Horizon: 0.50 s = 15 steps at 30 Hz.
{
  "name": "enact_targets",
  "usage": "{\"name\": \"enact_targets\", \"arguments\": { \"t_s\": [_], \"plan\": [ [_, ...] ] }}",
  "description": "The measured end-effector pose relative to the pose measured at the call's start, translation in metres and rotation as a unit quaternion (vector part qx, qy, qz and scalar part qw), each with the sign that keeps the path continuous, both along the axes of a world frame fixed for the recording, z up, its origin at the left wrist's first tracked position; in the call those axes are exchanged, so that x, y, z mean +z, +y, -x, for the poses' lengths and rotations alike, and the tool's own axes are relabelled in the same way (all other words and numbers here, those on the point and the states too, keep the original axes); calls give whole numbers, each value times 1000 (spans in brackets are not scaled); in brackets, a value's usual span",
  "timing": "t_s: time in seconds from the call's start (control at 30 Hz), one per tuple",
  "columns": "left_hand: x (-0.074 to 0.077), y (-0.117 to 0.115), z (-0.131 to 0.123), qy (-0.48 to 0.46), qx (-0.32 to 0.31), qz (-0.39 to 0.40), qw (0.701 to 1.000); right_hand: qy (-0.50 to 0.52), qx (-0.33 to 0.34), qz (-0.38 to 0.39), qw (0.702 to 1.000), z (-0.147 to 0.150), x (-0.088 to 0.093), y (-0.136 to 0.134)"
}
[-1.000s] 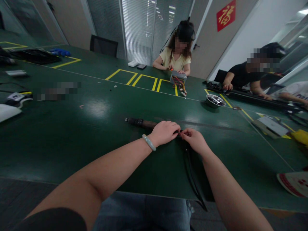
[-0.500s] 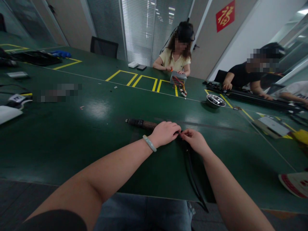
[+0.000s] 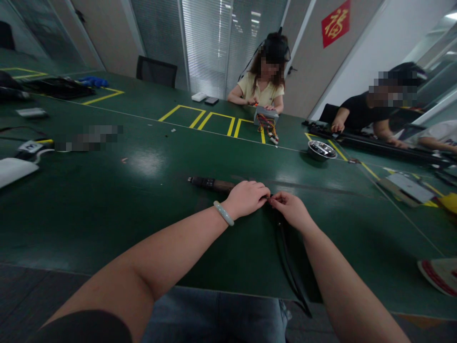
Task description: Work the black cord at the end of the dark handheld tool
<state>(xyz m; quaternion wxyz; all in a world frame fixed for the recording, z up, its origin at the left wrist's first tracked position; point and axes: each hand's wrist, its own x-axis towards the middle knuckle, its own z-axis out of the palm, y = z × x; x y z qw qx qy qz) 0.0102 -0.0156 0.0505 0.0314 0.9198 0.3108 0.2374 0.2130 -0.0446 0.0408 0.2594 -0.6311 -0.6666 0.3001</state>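
A dark electric screwdriver (image 3: pixel 210 184) lies on the green table, its tip pointing left. My left hand (image 3: pixel 247 196) is wrapped over the rear part of its body, hiding that end. Close beside it, my right hand (image 3: pixel 291 209) pinches the end of a black cable (image 3: pixel 288 269) right at the tool's tail. Whether the cable end is seated in the screwdriver is hidden by my fingers. From under my right hand the cable runs down and over the near table edge.
Across the table, a person handles a grey box with coloured wires (image 3: pixel 266 116). A metal bowl (image 3: pixel 322 150) stands to the right, before another person at a long black part (image 3: pixel 371 143). A paper cup (image 3: pixel 441 275) is at the near right, and a white object (image 3: pixel 16 171) at far left.
Both hands keep their hold at the tail of the screwdriver, with hardly any movement. The whole view has shifted slightly.
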Motion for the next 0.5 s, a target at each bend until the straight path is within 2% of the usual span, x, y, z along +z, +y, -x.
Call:
{"name": "enact_targets", "arguments": {
  "t_s": [0.2,0.5],
  "plan": [
    [-1,0,0,-16,14,5,1000,6,3,-1,1000,-1,-2,1],
    [2,-1,0,2,4,3,1000,3,1,-1,1000,0,-2,0]
  ]
}}
